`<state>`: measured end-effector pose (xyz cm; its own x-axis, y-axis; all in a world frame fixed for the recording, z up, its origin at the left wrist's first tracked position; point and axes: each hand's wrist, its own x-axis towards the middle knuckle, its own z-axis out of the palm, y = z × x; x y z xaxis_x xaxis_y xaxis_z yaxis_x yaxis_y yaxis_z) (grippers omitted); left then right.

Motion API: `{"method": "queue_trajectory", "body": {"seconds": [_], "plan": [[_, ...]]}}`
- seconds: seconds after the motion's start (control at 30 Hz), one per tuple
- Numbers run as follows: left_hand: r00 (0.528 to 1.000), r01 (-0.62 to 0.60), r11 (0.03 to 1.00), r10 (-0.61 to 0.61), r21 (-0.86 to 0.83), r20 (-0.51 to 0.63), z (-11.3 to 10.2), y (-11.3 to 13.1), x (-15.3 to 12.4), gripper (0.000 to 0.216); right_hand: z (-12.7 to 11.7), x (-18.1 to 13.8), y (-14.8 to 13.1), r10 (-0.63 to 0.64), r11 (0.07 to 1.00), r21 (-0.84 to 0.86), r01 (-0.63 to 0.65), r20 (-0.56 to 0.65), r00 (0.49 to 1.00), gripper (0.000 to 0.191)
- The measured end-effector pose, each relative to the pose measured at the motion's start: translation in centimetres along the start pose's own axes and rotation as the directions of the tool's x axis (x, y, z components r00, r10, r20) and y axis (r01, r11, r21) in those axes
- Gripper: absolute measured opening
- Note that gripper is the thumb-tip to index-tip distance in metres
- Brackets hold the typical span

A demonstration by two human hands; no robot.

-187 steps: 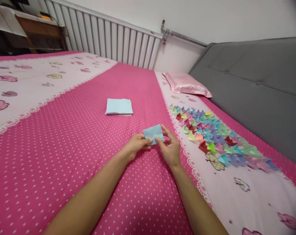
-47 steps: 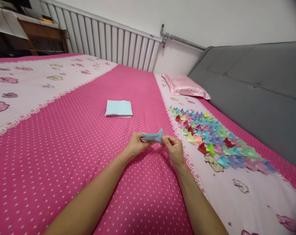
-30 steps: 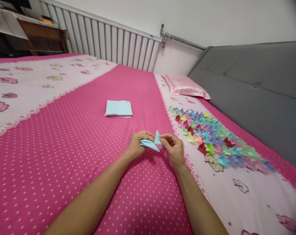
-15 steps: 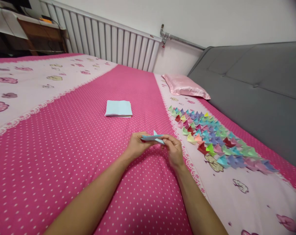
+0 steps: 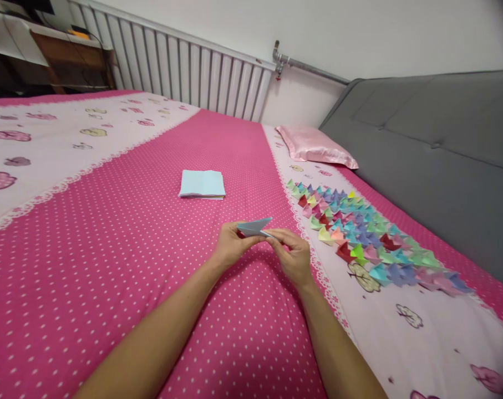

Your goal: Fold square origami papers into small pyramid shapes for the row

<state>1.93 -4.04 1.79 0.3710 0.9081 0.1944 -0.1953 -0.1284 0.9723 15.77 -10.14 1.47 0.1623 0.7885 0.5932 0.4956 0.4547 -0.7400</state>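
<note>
A folded light-blue paper [image 5: 254, 226] with a pointed upper right corner is held between both hands above the pink bedspread. My left hand [image 5: 233, 244] pinches its left side, thumb along the lower edge. At its lower right, the fingers of my right hand [image 5: 291, 252] are closed on the same paper. Beyond the hands lies a stack of paper sheets [image 5: 202, 184], pale blue on top. To the right, several rows of small folded paper boats [image 5: 361, 230] in many colours stand on the bed.
A pink satin pillow [image 5: 315, 147] rests near the grey padded headboard [image 5: 426, 122]. Along the back wall runs a white radiator [image 5: 184, 61] with a pipe [image 5: 305, 66]. A wooden desk [image 5: 70, 58] stands at the far left. Polka-dot bedspread [image 5: 143, 233] lies beneath everything.
The folded paper has been turned; its flaps now form one slanted shape pointing up and right. My right fingers have shifted lower on it. Stack and boats are unmoved.
</note>
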Motion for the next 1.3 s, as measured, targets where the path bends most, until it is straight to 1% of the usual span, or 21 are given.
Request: {"method": "queue_trajectory", "body": {"seconds": [0.17, 0.27, 0.33, 0.47, 0.63, 0.73, 0.83, 0.93, 1.0, 1.3], "plan": [[1.0, 0.017, 1.0, -0.017, -0.013, -0.004, 0.1, 0.1, 0.0, 0.02, 0.0, -0.1, 0.1, -0.015, 1.0, -0.01, 0.015, -0.026, 1.0, 0.016], [0.999, 0.022, 0.999, -0.023, -0.041, -0.036, 0.1, 0.2, -0.1, 0.024, 0.1, -0.1, 0.1, -0.003, 0.999, -0.032, 0.001, -0.048, 0.999, 0.014], [0.999, 0.011, 0.999, -0.013, -0.051, -0.032, 0.0, 0.3, -0.1, 0.025, 0.1, -0.2, 0.0, -0.003, 0.999, -0.042, 0.001, -0.052, 0.999, 0.013], [1.0, -0.027, 0.999, 0.027, -0.021, 0.013, 0.0, 0.3, -0.2, 0.019, 0.0, -0.2, 0.0, -0.02, 0.997, -0.073, 0.016, -0.045, 0.999, 0.012], [0.999, -0.055, 0.998, 0.055, 0.008, 0.001, -0.1, 0.6, -0.2, 0.015, 0.1, -0.2, 0.2, -0.043, 0.995, -0.09, 0.038, -0.05, 0.998, 0.011], [0.996, -0.09, 0.996, 0.09, 0.024, 0.006, -0.2, 0.4, -0.1, 0.012, 0.2, -0.2, 0.3, -0.039, 0.997, -0.071, 0.033, -0.087, 0.995, 0.01], [0.992, -0.126, 0.992, 0.126, -0.013, 0.025, -0.3, -0.1, 0.0, 0.009, 0.3, -0.3, 0.4, 0.008, 1.0, -0.004, -0.008, -0.141, 0.99, 0.011], [0.991, -0.118, 0.99, 0.122, -0.082, 0.048, -0.4, -0.3, 0.2, 0.009, 0.3, -0.4, 0.6, 0.083, 0.992, 0.108, -0.065, -0.173, 0.981, 0.015], [0.992, -0.106, 0.989, 0.112, -0.102, 0.055, -0.5, -0.3, 0.2, 0.01, 0.3, -0.3, 0.7, 0.111, 0.985, 0.153, -0.084, -0.176, 0.978, 0.015], [0.989, -0.128, 0.987, 0.134, -0.094, 0.067, -0.7, -0.8, 0.4, 0.011, 0.1, 0.0, 0.3, 0.038, 0.992, 0.125, -0.016, -0.175, 0.984, 0.011]]}}
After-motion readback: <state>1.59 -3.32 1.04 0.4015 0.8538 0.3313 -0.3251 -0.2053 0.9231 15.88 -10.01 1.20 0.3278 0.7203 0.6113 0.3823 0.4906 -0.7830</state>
